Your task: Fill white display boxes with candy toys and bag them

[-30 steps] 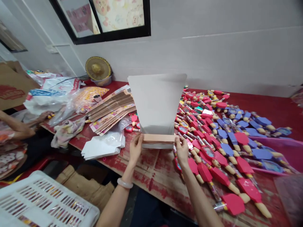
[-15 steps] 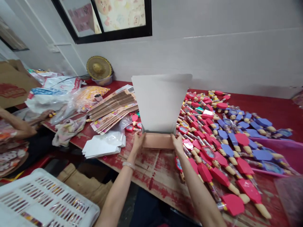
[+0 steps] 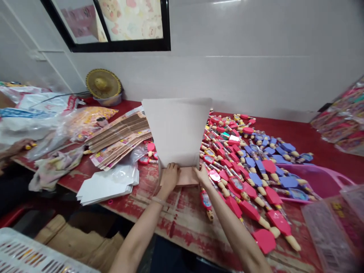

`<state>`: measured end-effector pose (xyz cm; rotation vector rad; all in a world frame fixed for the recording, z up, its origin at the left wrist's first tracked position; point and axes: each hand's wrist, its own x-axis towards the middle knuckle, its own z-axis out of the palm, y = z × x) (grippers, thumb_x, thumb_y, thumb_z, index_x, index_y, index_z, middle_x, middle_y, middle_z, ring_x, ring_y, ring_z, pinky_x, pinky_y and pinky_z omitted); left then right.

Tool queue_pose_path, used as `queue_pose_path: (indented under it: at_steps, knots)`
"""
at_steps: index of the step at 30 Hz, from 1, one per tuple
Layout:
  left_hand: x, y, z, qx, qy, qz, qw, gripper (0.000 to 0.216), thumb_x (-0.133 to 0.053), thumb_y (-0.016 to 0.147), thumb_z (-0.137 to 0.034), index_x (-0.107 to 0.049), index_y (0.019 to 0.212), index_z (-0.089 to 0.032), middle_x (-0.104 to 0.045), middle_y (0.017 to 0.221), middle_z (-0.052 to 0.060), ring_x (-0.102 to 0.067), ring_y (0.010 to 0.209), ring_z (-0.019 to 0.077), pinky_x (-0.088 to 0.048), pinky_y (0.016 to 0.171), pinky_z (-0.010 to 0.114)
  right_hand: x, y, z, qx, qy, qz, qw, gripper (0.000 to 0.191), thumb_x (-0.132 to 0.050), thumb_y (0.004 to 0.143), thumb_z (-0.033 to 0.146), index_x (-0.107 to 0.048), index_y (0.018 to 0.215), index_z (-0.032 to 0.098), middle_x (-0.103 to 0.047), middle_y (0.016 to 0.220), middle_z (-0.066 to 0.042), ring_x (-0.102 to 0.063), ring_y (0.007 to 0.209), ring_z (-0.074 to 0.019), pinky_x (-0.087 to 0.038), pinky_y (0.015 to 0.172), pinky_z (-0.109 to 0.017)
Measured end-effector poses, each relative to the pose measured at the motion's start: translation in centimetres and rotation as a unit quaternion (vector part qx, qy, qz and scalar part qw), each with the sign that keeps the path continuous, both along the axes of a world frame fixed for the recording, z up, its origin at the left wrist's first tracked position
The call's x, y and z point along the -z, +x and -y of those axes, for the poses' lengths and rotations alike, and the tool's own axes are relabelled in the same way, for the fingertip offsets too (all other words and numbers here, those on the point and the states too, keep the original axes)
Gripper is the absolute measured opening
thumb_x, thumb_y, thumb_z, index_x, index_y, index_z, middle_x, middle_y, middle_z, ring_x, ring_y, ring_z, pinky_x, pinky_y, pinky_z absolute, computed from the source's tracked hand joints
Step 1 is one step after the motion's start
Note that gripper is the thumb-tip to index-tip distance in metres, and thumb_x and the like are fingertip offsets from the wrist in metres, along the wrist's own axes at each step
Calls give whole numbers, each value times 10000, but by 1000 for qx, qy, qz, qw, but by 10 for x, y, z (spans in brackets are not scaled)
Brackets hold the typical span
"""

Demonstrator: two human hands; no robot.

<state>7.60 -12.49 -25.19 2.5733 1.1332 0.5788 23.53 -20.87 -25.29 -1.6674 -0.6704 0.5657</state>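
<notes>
A cardboard box (image 3: 186, 176) with a tall pale back panel (image 3: 176, 131) stands open on the red table in front of me. My left hand (image 3: 170, 176) is closed over the left part of its low front wall, with the fingers bent into the box. At the front right corner, my right hand (image 3: 201, 176) grips the side, its thumb on the front edge. Just right of the box lie many pink paddle-shaped toys (image 3: 236, 184) with clear tubes and tan tips. Purple ones (image 3: 261, 167) lie farther right.
Flat folded cartons (image 3: 116, 132) and white card sheets (image 3: 105, 185) are stacked at left, near a cloth (image 3: 55, 168). A pink basket (image 3: 324, 178) and plastic packs (image 3: 327, 231) sit at right. A white crate (image 3: 25, 254) is at lower left; another person's hand (image 3: 24, 146) is beyond.
My left hand has moved from the box's left corner onto its front wall, fingers now inside. My right hand stays at the right corner. The view has turned to the right.
</notes>
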Motion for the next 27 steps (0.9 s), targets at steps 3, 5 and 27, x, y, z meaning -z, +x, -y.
queue_pose_path:
  at_steps: [3, 5, 27]
  knots:
    - [16, -1, 3, 3, 0, -19, 1000, 309, -577, 968, -363, -656, 1134, -115, -632, 1210, 189, -554, 1179, 342, -450, 1006, 489, -7, 14, 38, -1, 38, -14, 999, 536, -693, 707, 541, -638, 1100, 180, -705, 1144, -126, -660, 1038, -269, -530, 884, -397]
    - [24, -4, 9, -4, 3, -24, 1000, 484, -642, 926, -467, -614, 1251, -110, -594, 1306, 203, -534, 1228, 366, -419, 1049, 512, -14, 33, 70, 35, 58, -10, 998, 574, -709, 726, 581, -641, 1130, 179, -706, 1129, -128, -659, 1034, -273, -522, 915, -437]
    - [45, 26, 172, -35, -209, 10, 977, 834, -677, 839, -508, -428, 1527, -108, -432, 1560, 237, -372, 1447, 421, -304, 1192, 554, 64, -21, 212, 22, -308, 466, 829, 444, -442, 879, 271, -710, 1212, 151, -655, 1245, -253, -644, 1048, -417, -488, 888, -567]
